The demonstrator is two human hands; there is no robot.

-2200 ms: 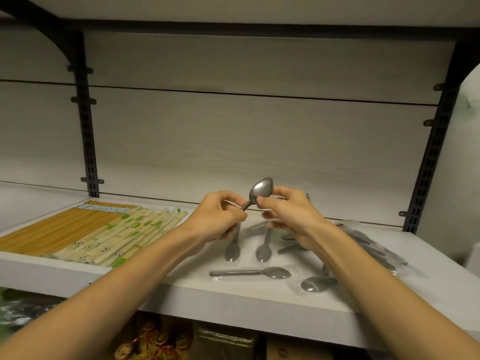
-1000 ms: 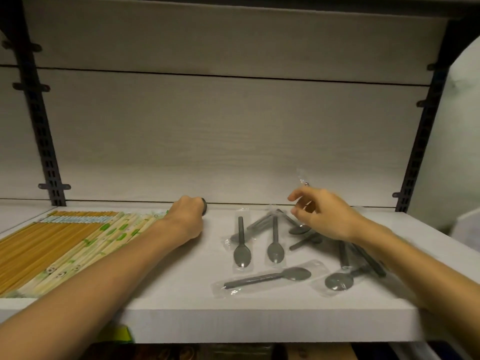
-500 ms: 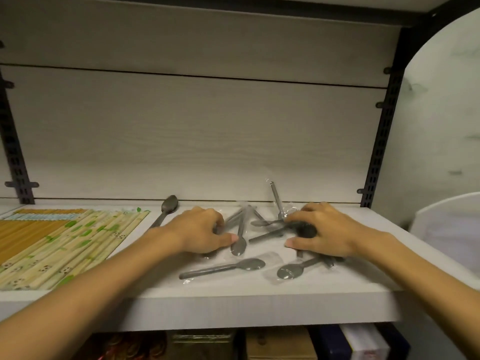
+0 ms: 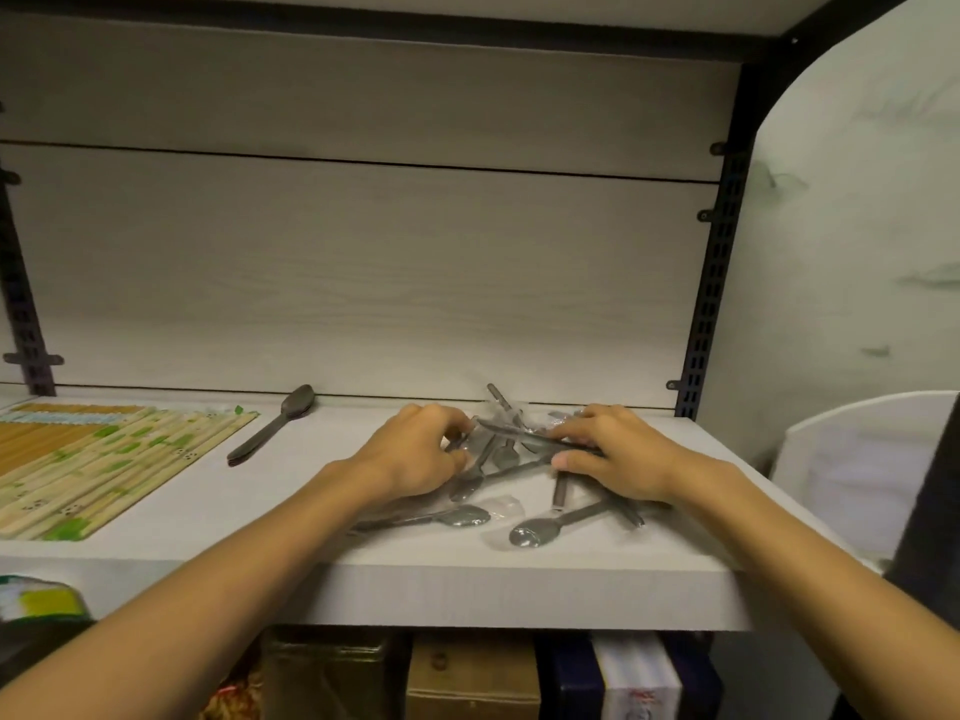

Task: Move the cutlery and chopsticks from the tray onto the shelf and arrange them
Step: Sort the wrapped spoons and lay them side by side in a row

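A loose pile of plastic-wrapped grey spoons [image 4: 511, 452] lies on the white shelf [image 4: 519, 589], right of centre. My left hand [image 4: 415, 457] grips the pile's left side with curled fingers. My right hand [image 4: 618, 454] rests on the right side, fingers stretched flat over a wrapped handle. Two more wrapped spoons [image 4: 457, 517] [image 4: 535, 530] lie nearer the front edge. One bare spoon [image 4: 275, 426] lies alone to the left, bowl toward the back wall. Rows of wrapped chopsticks [image 4: 104, 459] cover the shelf's left end.
A black slotted upright [image 4: 706, 304] stands at the shelf's right end, another [image 4: 21, 314] at the left. A white container [image 4: 857, 459] sits beyond the right end. Boxes [image 4: 467, 678] fill the shelf below. A bare strip of shelf separates the bare spoon from the pile.
My left hand laid the bare spoon by the chopsticks, then came back to the pile. Both hands have closed in on the wrapped spoons from either side. The view has shifted right.
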